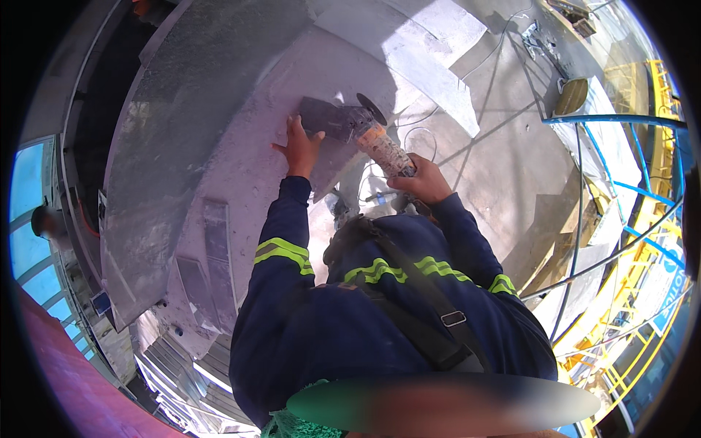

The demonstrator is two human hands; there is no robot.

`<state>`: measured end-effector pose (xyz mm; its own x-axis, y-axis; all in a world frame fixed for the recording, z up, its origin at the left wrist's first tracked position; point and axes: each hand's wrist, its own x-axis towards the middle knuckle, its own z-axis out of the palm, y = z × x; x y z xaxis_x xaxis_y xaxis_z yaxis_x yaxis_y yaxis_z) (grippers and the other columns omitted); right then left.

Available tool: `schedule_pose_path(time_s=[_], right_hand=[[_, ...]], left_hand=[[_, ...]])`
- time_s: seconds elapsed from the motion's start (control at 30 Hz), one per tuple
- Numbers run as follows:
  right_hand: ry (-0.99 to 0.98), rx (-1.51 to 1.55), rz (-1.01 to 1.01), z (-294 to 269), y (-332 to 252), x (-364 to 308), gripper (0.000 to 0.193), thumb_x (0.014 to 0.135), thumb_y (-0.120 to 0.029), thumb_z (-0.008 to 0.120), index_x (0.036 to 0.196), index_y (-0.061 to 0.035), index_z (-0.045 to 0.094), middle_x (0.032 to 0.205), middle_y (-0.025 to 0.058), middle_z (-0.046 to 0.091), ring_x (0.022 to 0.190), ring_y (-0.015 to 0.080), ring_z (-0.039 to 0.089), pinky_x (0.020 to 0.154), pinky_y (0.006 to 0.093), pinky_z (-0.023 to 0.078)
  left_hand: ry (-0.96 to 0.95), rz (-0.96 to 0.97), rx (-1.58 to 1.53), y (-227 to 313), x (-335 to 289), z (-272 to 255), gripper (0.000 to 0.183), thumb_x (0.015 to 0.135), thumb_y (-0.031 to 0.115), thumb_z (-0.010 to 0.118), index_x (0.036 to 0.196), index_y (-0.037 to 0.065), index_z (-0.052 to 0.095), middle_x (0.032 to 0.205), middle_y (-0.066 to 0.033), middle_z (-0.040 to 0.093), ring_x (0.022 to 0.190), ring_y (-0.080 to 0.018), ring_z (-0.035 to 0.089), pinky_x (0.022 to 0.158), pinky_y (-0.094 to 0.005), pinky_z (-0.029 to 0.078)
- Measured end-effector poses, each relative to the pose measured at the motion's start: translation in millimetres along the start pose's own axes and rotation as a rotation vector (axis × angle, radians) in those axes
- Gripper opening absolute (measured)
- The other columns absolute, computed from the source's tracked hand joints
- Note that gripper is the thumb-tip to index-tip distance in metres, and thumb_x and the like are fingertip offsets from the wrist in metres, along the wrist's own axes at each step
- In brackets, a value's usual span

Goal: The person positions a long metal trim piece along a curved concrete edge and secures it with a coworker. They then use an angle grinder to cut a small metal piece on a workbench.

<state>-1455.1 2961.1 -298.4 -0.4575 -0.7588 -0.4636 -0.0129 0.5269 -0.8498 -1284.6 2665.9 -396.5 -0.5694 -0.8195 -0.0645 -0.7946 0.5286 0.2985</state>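
An angle grinder (pixel 385 151) with a dusty orange and grey body is gripped at its rear end by my right hand (pixel 425 179). Its dark round disc (pixel 372 109) stands at the far end, up on edge. Beside the grinder's head, to the left, lies a dark grey flat piece (pixel 325 118). My left hand (pixel 299 150) is at the left end of this piece, fingers spread and thumb out, seemingly touching its edge. Both rest over a dusty pale work surface (pixel 255 131). Whether the disc meets the dark piece cannot be made out.
A large grey slab (pixel 190 109) runs along the left. Pale sheets (pixel 431 66) lie ahead. Thin cable (pixel 418 120) loops beyond the grinder. Narrow grey strips (pixel 217 248) lie left of me. Blue and yellow metal framing (pixel 621 118) stands right. Another person (pixel 50 223) is far left.
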Motion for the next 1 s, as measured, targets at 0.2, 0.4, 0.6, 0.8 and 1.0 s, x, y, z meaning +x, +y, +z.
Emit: schedule_pose_path(time_s=[0.2, 0.4, 0.6, 0.8, 1.0], right_hand=[[0.106, 0.455, -0.044, -10, 13, -15, 0.055, 0.086, -0.027, 0.084, 0.13, 0.0004, 0.066, 0.103, 0.0064, 0.072, 0.092, 0.0163, 0.07, 0.084, 0.0317, 0.055], [0.1, 0.65, -0.207, -30, 16, 9, 0.056, 0.09, -0.034, 0.082, 0.13, 0.0, 0.063, 0.109, 0.0096, 0.072, 0.098, 0.0202, 0.071, 0.087, 0.0353, 0.057], [0.085, 0.753, -0.183, -33, 9, 9, 0.063, 0.09, -0.035, 0.085, 0.135, -0.0004, 0.059, 0.108, 0.0097, 0.072, 0.098, 0.0202, 0.072, 0.089, 0.0366, 0.059], [0.205, 0.756, -0.148, -42, 18, 35, 0.054, 0.093, -0.019, 0.085, 0.135, -0.0008, 0.058, 0.106, 0.0082, 0.071, 0.085, 0.0187, 0.073, 0.075, 0.0321, 0.061], [0.636, -0.007, -0.084, -77, 20, 84, 0.073, 0.079, -0.038, 0.093, 0.131, 0.0049, 0.063, 0.11, 0.0167, 0.079, 0.097, 0.0278, 0.077, 0.09, 0.039, 0.06]], left_hand=[[-0.928, -0.057, -1.074, 90, -111, 4, 0.069, 0.107, 0.04, 0.074, 0.157, 0.001, 0.049, 0.147, -0.0157, 0.066, 0.127, -0.0223, 0.07, 0.11, -0.0363, 0.054], [-1.235, -0.246, -1.895, 162, -161, 15, 0.057, 0.11, 0.048, 0.067, 0.142, 0.001, 0.061, 0.125, -0.0078, 0.072, 0.117, -0.022, 0.071, 0.104, -0.0429, 0.057], [-1.187, -0.191, -1.932, 165, -155, 19, 0.056, 0.113, 0.048, 0.062, 0.14, -0.002, 0.062, 0.128, -0.011, 0.071, 0.119, -0.0249, 0.07, 0.11, -0.0456, 0.054], [-0.609, 0.287, -0.854, 128, -77, 20, 0.048, 0.108, 0.039, 0.07, 0.139, 0.003, 0.067, 0.136, -0.0128, 0.072, 0.127, -0.0299, 0.069, 0.112, -0.0476, 0.051], [0.059, 0.504, 0.05, 106, 34, 29, 0.042, 0.097, 0.039, 0.078, 0.127, 0.01, 0.074, 0.121, -0.0102, 0.075, 0.121, -0.033, 0.067, 0.111, -0.0539, 0.044]])
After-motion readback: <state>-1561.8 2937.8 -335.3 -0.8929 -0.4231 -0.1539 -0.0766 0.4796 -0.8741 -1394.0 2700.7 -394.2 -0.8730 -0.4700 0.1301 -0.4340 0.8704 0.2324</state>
